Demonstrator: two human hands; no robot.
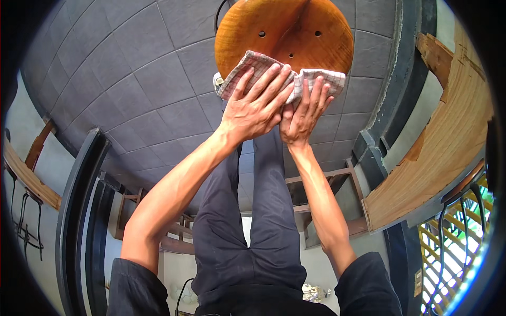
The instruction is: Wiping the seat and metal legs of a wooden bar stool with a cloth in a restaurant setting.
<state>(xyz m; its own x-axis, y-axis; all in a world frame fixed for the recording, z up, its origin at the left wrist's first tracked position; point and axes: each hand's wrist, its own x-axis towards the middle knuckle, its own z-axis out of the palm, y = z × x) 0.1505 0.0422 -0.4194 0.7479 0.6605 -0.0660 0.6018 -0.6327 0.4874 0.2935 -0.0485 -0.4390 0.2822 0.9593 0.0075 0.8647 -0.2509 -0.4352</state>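
Observation:
A round wooden stool seat [284,23], glossy orange-brown with several small holes, is at the top of the head view. A pale checked cloth [324,77] with reddish lines lies folded along the seat's near edge. My left hand [257,100] is spread palm down on the cloth's left part, its fingers pointing up and to the right. Beside it, my right hand [302,118] has its fingers on the cloth's right part. The two hands meet near the middle. Their palms and the cloth beneath them are hidden.
Grey floor tiles [158,79] surround the stool. A wooden counter board [435,150] with a rough edge runs along the right. At the left stands a dark metal post [83,209]. Wooden furniture [324,185] is visible behind my legs.

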